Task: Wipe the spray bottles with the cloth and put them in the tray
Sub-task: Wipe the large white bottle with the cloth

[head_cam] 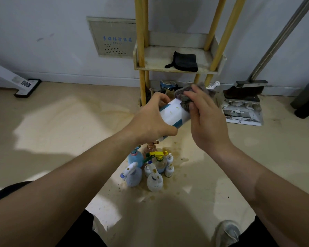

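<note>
The white bottle [171, 113] with the teal bands is up in the air, tilted on a slant. The left hand [150, 120] is wrapped round its lower half, thumb underneath. At the bottle's upper end the right hand [209, 120] has its fingers bunched on a grey cloth [185, 104] and presses it against the bottle's side. A few yellowish specks show on the label, so I'd say the wiping isn't done.

Straight below the bottle, a huddle of other spray bottles [154, 181] stands on the stained floor [61, 122], all spotted with grime. Beyond and above the bottle is the tray [155, 57] on its yellow posts, holding a folded black cloth [185, 62]. Off to the bottle's right, a dustpan [243, 111] sits against the wall.

The risk I see is the grip — one hand holds a slanted bottle while the other rubs hard at the far end. A firm push could twist it loose, and it would drop right onto the huddle below and knock those over. The black cloth also takes up the middle of the tray, so a bottle set on it might stand crooked. I can't tell where this bottle's spray head is — the hands cover both ends.
</note>
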{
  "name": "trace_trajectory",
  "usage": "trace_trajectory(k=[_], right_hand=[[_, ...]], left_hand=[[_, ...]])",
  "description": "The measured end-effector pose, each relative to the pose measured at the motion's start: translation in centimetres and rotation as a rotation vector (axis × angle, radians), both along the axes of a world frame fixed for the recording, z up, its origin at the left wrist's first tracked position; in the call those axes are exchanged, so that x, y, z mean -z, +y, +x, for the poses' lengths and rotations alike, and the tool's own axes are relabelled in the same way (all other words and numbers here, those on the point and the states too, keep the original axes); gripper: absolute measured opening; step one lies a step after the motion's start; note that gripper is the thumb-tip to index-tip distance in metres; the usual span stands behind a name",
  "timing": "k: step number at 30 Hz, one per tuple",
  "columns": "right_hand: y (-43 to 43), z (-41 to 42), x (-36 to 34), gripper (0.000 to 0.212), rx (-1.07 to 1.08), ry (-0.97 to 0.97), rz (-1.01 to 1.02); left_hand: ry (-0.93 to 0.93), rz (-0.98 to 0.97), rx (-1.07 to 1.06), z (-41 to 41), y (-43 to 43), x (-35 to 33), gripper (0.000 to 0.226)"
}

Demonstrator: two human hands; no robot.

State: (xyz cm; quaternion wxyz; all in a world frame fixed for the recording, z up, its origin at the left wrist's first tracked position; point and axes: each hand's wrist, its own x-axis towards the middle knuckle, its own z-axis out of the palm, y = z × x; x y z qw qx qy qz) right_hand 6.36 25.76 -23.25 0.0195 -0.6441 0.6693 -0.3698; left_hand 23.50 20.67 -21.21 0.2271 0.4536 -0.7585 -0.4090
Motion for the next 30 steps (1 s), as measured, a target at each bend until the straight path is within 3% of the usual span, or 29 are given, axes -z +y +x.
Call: trace_trajectory(k=[4, 6, 15, 22, 30], right_hand=[[1.0, 2.2, 0.5, 0.041, -0.166, 0.162, -0.054], [1.2, 2.6, 0.4, 0.038, -0.218, 0.142, -0.077], [0.4, -0.4, 0.5, 0.033, -0.077, -0.285, 0.146], [0.6, 1.3, -0.6, 0.033, -0.193, -0.458, 0.001], [0.3, 1.4, 0.0, 0.031, -0.117, -0.700, 0.079]], left_hand=[[0.034, -0.018, 0.009, -0.1, 0.0, 0.1, 0.080], [0.071, -0.017, -0.002, -0.1, 0.0, 0.1, 0.080], [0.071, -0.043, -0.077, 0.4, -0.8, -0.4, 0.069], [0.230, 0.058, -0.147, 0.6, -1.1, -0.3, 0.073], [0.415, 0.213, -0.168, 0.2, -1.0, 0.3, 0.067]])
